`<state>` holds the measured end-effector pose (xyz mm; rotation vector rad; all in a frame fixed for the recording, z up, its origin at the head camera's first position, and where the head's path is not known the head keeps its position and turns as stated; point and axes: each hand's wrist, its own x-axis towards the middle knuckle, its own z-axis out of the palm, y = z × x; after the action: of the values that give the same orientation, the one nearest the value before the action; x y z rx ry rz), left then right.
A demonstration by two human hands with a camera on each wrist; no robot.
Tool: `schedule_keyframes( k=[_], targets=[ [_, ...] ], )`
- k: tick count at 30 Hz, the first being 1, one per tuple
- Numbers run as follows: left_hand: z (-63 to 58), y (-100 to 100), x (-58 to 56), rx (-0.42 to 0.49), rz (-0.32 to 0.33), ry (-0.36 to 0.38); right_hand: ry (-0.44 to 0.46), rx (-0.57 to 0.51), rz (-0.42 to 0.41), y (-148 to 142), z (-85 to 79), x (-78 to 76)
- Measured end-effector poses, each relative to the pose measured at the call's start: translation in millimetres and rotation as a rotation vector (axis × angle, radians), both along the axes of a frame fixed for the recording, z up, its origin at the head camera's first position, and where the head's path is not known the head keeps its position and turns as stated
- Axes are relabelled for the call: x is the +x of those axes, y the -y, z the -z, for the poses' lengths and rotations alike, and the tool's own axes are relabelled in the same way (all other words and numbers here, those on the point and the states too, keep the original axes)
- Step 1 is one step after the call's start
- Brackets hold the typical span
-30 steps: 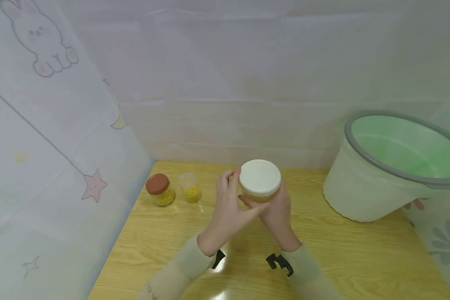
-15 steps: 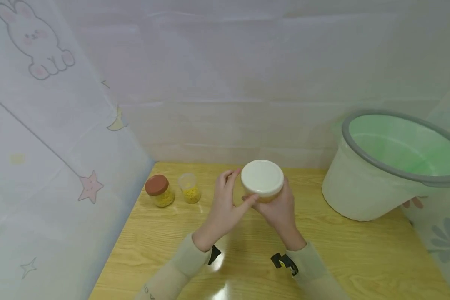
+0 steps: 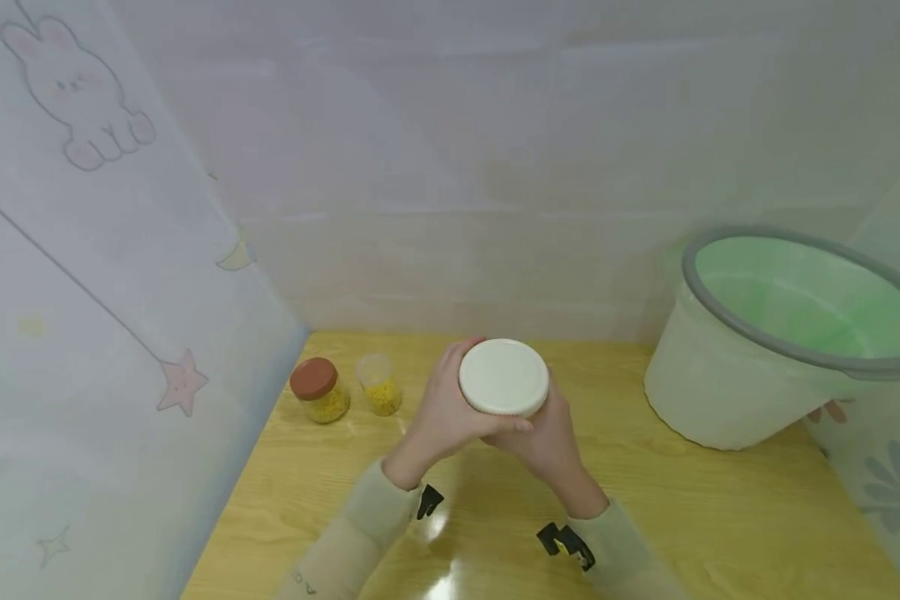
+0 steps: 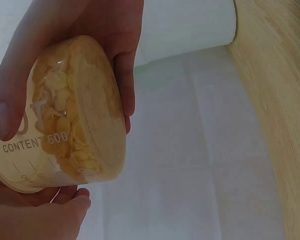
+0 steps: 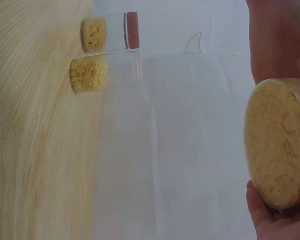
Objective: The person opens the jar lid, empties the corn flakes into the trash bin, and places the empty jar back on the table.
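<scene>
A clear jar with yellow flake-like pieces inside and a white lid is held up over the wooden table. My left hand grips it at the lid from the left, with its thumb lying across the near side just below the lid's edge. From the right, my right hand holds the jar's body, mostly hidden behind it in the head view. In the left wrist view, printed markings show on the jar's wall. The pieces cover its base in the right wrist view.
At the back left stand a small jar with a red-brown lid and an uncovered clear cup, both partly filled with yellow pieces. A large white bucket with a grey rim and green inside stands at the right. Printed cloth walls surround the table.
The lidded jar has shifted slightly left and toward me with both hands. My left hand's fingers have closed in around the lid's side.
</scene>
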<state>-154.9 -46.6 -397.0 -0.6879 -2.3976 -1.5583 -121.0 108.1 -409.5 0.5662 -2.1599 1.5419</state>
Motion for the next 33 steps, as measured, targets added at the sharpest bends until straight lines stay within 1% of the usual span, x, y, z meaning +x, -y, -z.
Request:
schedule_keyframes(
  k=[1,3,6,8,13,17,19,22,23,24,27,29,31,33],
  targets=[
    [0.7,0,0.8,0.007,0.001,-0.005,0.001,0.002,0.002,0,0.3,0.7],
    [1.7,0,1.6,0.012,0.004,-0.024,-0.026,0.015,0.024,1,1.0,0.4],
    [2.0,1,3.8,-0.007,0.012,-0.056,-0.070,0.015,0.071,1,1.1,-1.3],
    [2.1,2,6.2,-0.022,0.017,-0.070,-0.080,0.005,0.097,0,1.0,-3.2],
    [3.3,5,15.2,-0.079,-0.004,-0.074,-0.024,-0.008,0.135,-5,0.3,-6.0],
    [2.9,4,22.7,-0.124,-0.019,-0.074,-0.021,-0.009,0.179,-10,-1.7,-9.5],
    [2.5,4,25.7,-0.121,-0.017,-0.071,-0.028,-0.010,0.191,-12,-3.1,-11.4],
    [2.2,3,29.0,-0.106,-0.010,-0.078,-0.026,-0.017,0.187,-14,-4.0,-13.2],
    [2.1,2,29.5,-0.096,-0.009,-0.081,-0.027,-0.016,0.187,-16,0.5,-16.6],
    [2.6,2,29.3,-0.081,-0.006,-0.091,-0.027,-0.020,0.184,-18,4.6,-19.3],
    [3.9,3,25.9,-0.045,-0.023,-0.128,-0.039,-0.033,0.163,-19,8.3,-20.9],
    [4.2,4,22.9,-0.025,-0.042,-0.136,-0.049,-0.035,0.136,-19,9.2,-19.6],
    [4.2,6,19.8,-0.019,-0.063,-0.135,-0.046,-0.033,0.113,-15,0.5,-11.3],
    [3.4,8,17.8,-0.022,-0.077,-0.117,-0.032,-0.028,0.099,-13,-2.2,-6.8]
  ],
)
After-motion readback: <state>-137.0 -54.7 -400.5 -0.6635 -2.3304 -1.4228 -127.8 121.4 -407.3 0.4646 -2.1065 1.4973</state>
